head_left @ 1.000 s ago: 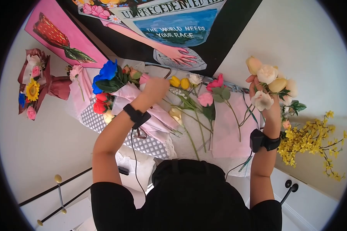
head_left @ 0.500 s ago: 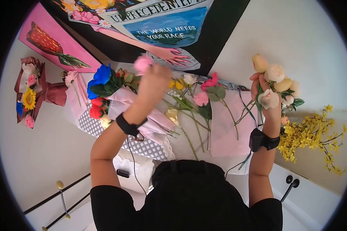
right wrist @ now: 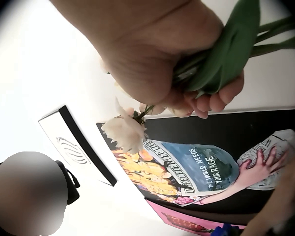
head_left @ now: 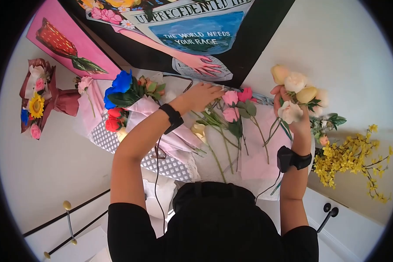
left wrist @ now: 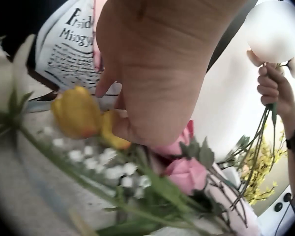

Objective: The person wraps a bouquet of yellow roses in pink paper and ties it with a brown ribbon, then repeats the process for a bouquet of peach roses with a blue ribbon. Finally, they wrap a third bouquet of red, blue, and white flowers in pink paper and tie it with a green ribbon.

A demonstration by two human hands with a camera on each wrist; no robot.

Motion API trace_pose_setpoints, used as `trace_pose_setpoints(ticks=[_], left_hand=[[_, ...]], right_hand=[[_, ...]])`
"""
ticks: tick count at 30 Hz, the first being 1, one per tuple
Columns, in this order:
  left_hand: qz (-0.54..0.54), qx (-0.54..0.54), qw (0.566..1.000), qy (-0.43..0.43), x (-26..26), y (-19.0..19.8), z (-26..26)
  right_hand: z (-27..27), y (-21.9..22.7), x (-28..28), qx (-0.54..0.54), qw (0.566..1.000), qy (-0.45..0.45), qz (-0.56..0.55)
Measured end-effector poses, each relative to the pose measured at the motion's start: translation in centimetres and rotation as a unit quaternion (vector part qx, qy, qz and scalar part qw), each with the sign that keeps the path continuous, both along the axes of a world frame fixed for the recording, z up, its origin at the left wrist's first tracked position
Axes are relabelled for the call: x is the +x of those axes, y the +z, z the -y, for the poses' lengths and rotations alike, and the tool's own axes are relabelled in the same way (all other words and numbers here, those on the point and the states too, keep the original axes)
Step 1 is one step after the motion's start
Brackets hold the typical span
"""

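Our left hand, fingers outstretched, lies over the yellow tulips, nearer them than our right hand, which grips pale roses, stems trailing below the fist

Hand gripping green stems; white flower below.

open air above pink paper, painting behind, raised pale flowers rightward
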State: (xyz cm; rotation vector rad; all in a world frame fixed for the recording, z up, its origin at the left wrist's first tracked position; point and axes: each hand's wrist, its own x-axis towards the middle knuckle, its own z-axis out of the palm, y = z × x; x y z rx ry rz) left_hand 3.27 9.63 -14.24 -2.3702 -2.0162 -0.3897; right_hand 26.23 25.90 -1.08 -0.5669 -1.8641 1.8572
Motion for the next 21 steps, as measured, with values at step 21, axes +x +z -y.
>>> trace_pose_setpoints(ticks=[21], left_hand=[[-0.111, -0.122, 0.986, -0.035, 0.2, -0.4, 3.9]], right_hand=[[0.9, -2.7, -0.5, 0.064, 0.990, 0.100, 0.069]])
